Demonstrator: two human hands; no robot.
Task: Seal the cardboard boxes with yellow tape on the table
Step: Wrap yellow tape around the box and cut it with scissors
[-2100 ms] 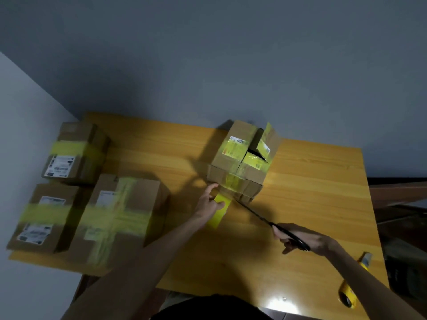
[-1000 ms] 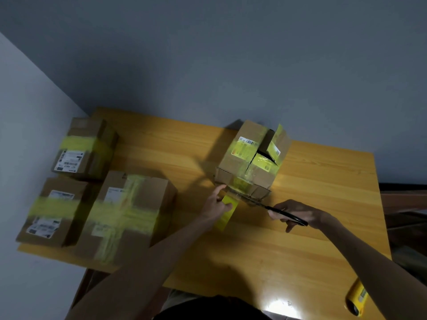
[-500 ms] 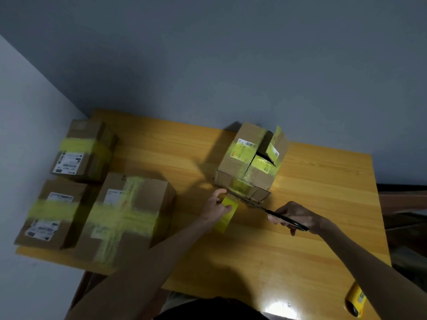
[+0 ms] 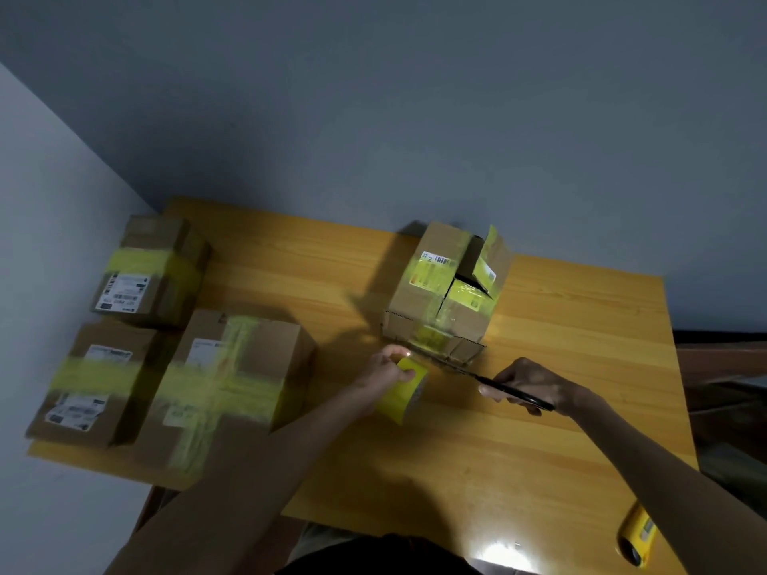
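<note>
A cardboard box (image 4: 419,300) with yellow tape over its top stands at the table's middle back; one flap at its right stands up. My left hand (image 4: 384,367) grips a yellow tape roll (image 4: 404,394) just in front of the box, with a strip of tape running from the roll up to the box's front face. My right hand (image 4: 535,385) holds black scissors (image 4: 504,388), whose blades point left at that strip near the box's lower front edge.
Three taped boxes stand on the left of the wooden table (image 4: 498,450): a large one (image 4: 232,383), one at the front left (image 4: 91,388), one behind it (image 4: 145,276). A yellow object (image 4: 637,541) lies at the table's front right corner. Walls close the back and left.
My right hand has brought the scissors leftward up to the tape at the box's front edge. My left hand keeps the roll in front of the box.
</note>
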